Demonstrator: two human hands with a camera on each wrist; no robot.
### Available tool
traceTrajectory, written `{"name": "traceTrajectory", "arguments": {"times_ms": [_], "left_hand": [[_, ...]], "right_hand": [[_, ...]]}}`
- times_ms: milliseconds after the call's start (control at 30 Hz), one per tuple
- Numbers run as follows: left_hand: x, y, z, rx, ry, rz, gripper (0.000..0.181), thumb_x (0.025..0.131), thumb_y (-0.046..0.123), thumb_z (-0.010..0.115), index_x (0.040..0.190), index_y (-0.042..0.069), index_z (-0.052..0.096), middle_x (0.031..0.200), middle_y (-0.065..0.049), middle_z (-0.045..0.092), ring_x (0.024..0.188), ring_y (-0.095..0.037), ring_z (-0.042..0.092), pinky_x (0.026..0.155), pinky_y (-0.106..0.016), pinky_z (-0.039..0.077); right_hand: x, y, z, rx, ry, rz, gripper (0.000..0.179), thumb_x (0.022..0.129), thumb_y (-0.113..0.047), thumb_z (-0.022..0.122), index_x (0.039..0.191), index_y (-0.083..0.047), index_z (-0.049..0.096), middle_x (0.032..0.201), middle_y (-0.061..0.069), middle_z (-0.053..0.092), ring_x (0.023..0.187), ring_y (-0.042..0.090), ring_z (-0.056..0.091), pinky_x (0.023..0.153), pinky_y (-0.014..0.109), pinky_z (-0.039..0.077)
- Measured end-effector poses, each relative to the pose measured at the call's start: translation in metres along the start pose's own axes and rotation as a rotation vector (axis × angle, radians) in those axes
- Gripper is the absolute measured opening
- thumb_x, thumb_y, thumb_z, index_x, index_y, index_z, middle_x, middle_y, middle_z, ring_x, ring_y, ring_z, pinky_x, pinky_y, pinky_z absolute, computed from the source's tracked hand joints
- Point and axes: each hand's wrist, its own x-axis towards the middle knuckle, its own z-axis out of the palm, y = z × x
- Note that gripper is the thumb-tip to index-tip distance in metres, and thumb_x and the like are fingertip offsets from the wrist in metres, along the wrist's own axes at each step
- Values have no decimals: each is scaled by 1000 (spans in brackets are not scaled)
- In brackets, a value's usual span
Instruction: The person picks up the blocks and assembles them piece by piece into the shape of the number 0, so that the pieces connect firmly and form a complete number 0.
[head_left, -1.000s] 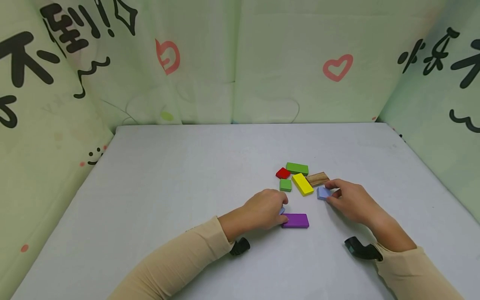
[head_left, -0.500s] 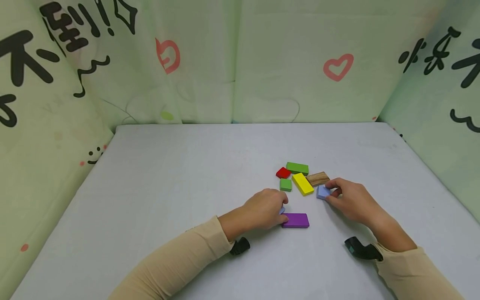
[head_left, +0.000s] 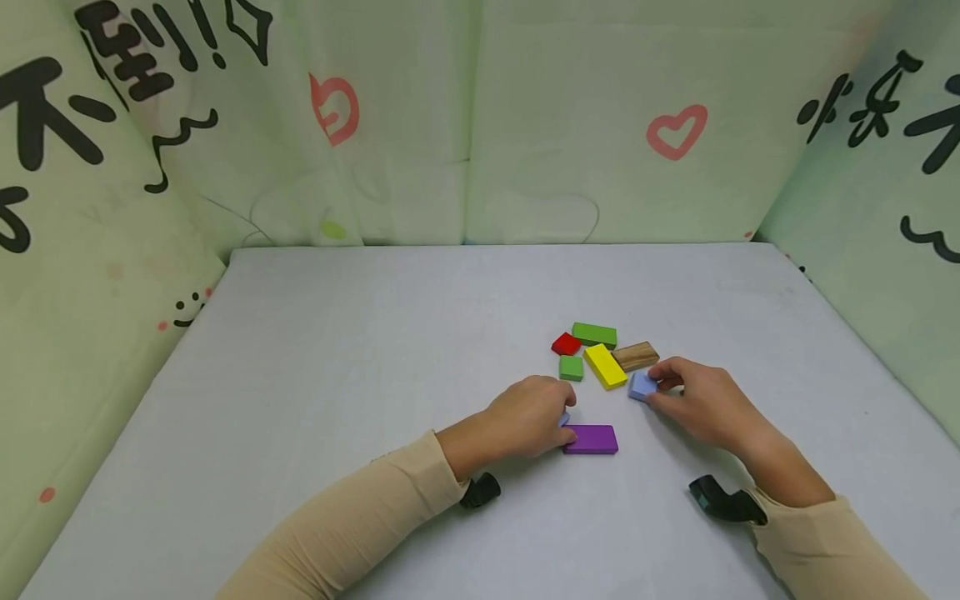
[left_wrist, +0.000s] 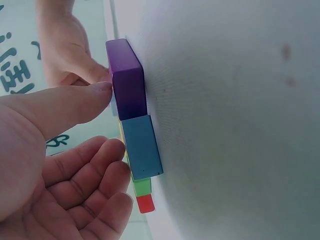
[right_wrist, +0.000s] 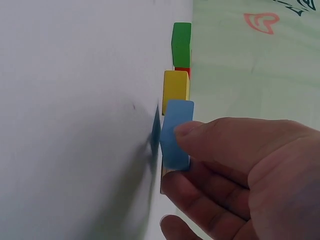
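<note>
My right hand (head_left: 697,404) pinches a light blue block (right_wrist: 176,137) between thumb and fingers, close over the white tabletop, with its shadow beside it in the right wrist view. My left hand (head_left: 528,417) lies by a purple block (head_left: 591,440). In the left wrist view its thumb tip touches that block, and its loosely bent fingers are right at a second blue block (left_wrist: 142,147) standing end to end with the purple one. From the head, the left hand hides most of this second blue block. Beyond both hands lie a yellow block (head_left: 605,367) and a wood-grained block (head_left: 635,357).
Further pieces lie grouped with the yellow block: a small green block (head_left: 572,368), a red block (head_left: 566,343) and a longer green block (head_left: 595,334). Pale green printed curtains (head_left: 525,125) stand behind and at both sides of the white table (head_left: 337,333).
My right hand has shifted the light blue block slightly left, and the block has turned a little. My left hand has stayed by the purple block.
</note>
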Motion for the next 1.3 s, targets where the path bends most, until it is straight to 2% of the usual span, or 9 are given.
{"name": "traceTrajectory", "arguments": {"times_ms": [867,1300], "left_hand": [[-1,1,-1,4,10,-5,42,88,32,79,123,11,68,102,2,68,88,-8,58,78,-19,49],[0,2,0,13,5,-17,42,89,32,78,124,12,68,103,3,67,86,-7,56,77,-17,49]], "right_hand": [[-8,-9,2,19,2,-69,30,90,-14,72,113,3,64,103,13,69,97,34,63,86,53,51],[-13,-16,7,13,-19,-66,29,90,-16,72,113,0,66,103,9,69,98,32,62,86,52,52]]}}
